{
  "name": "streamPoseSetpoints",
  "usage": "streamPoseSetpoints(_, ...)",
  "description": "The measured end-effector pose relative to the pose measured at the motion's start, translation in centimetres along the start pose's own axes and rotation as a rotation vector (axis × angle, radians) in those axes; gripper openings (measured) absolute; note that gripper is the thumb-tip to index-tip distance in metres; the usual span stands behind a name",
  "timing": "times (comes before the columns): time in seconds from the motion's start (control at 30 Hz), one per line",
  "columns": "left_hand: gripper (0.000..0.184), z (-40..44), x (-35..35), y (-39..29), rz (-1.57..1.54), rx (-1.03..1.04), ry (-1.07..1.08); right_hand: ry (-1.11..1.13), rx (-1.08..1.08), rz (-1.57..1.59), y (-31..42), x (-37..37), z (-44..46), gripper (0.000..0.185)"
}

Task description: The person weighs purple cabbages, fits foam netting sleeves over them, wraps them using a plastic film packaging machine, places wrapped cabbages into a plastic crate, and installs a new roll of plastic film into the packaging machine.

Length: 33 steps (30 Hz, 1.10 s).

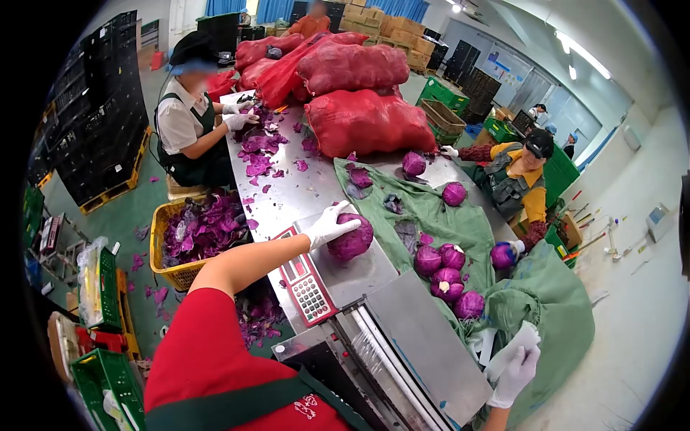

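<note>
My left hand (332,226), in a white glove, is closed round the left side of a purple cabbage (351,237). That cabbage is over the metal plate of a red-edged scale (311,293); whether it rests on the plate is unclear. At the lower right, my right hand (514,375), also gloved, holds a piece of white material (519,348) beside the wrapping machine (424,345). Several purple cabbages (447,284) lie on green cloth (402,215) between my hands.
Red mesh sacks (370,123) are piled on the table's far end. A person (190,122) works at the left above a yellow basket (183,267) of purple leaves. Another person (517,172) at the right touches a cabbage (503,255). Black crates (93,122) stand far left.
</note>
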State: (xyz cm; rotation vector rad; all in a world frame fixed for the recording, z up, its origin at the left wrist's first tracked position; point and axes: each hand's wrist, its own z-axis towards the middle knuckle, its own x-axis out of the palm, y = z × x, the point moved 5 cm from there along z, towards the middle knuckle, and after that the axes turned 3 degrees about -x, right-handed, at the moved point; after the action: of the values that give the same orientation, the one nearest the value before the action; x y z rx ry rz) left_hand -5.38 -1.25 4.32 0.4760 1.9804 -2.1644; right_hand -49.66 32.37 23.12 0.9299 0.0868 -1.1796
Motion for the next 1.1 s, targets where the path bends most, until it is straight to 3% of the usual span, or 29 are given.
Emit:
streamPoseSetpoints(0.03,0.07,-0.8,-0.8,-1.5,0.144,0.018,-0.125,-0.012,0.007,0.015,1.9,-0.5,-0.7,0.013)
streamPoseSetpoints(0.07,0.07,-2.0,-0.8,-2.8,0.136,0.017,-0.126,-0.02,0.012,0.03,4.0,-1.0,-1.5,0.011)
streamPoseSetpoints(0.13,0.048,-6.0,-1.2,-9.0,-0.032,0.199,-0.118,0.102,-0.002,0.072,9.3,0.3,-3.2,0.01)
streamPoseSetpoints(0.2,0.032,-11.3,2.6,-13.3,-0.369,0.258,0.153,0.344,0.038,-0.031,12.3,2.5,-5.3,0.009)
streamPoseSetpoints(0.23,0.032,-15.7,3.5,-17.3,-0.377,0.399,0.221,0.393,0.051,0.066,14.2,4.1,-6.4,0.008)
streamPoseSetpoints(0.3,0.031,-22.0,6.0,-20.6,-0.501,0.318,0.443,0.445,-0.025,0.147,14.3,7.4,-9.0,0.013)
streamPoseSetpoints(0.4,0.03,-24.5,8.3,-18.5,-0.477,0.051,0.577,0.451,0.132,0.292,14.3,9.6,-11.4,0.016)
streamPoseSetpoints(0.53,0.026,-26.7,7.6,-17.4,-0.454,0.168,0.389,0.495,0.18,0.341,14.8,10.0,-13.1,0.018)
streamPoseSetpoints(0.57,0.028,-27.2,8.0,-17.0,-0.672,0.02,0.487,0.544,0.325,0.56,14.7,10.2,-13.6,0.019)
streamPoseSetpoints(0.6,0.025,-27.3,7.4,-17.5,-0.8,0.078,0.379,0.588,0.469,0.779,15.0,10.4,-14.0,0.021)
streamPoseSetpoints(0.63,0.022,-27.3,7.2,-17.5,-0.851,0.011,0.329,0.628,0.611,0.922,15.3,10.4,-14.0,0.026)
streamPoseSetpoints(0.7,0.017,-27.6,7.3,-16.5,-0.871,-0.136,0.285,0.605,0.522,0.983,16.3,9.3,-14.1,0.031)
streamPoseSetpoints(0.77,0.018,-28.7,7.7,-16.4,-0.868,-0.15,0.323,0.566,0.468,1.043,15.8,10.9,-15.4,0.037)
streamPoseSetpoints(0.83,0.021,-29.9,8.5,-16.1,-0.88,-0.154,0.385,0.366,0.152,0.851,16.8,11.1,-15.3,0.048)
streamPoseSetpoints(0.87,0.022,-30.1,8.1,-16.1,-0.795,0.043,0.265,0.45,0.149,0.782,16.8,10.5,-15.4,0.06)
streamPoseSetpoints(0.93,0.022,-30.8,6.6,-16.5,-0.315,0.348,-0.055,0.453,0.464,1.197,17.2,11.6,-16.6,0.059)
streamPoseSetpoints(0.97,0.019,-31.1,6.1,-16.7,-0.198,0.482,-0.167,0.397,0.493,1.182,16.5,12.1,-17.1,0.053)
streamPoseSetpoints(1.0,0.019,-30.9,6.1,-16.5,-0.195,0.478,-0.164,0.397,0.498,1.183,16.5,12.2,-17.3,0.053)
streamPoseSetpoints(1.07,0.014,-30.1,6.0,-15.6,-0.54,0.419,-0.141,0.408,0.458,1.153,16.9,12.7,-17.5,0.041)
streamPoseSetpoints(1.1,0.014,-29.7,6.0,-15.1,-0.66,0.091,0.07,0.46,0.6,1.153,15.1,13.7,-18.2,0.029)
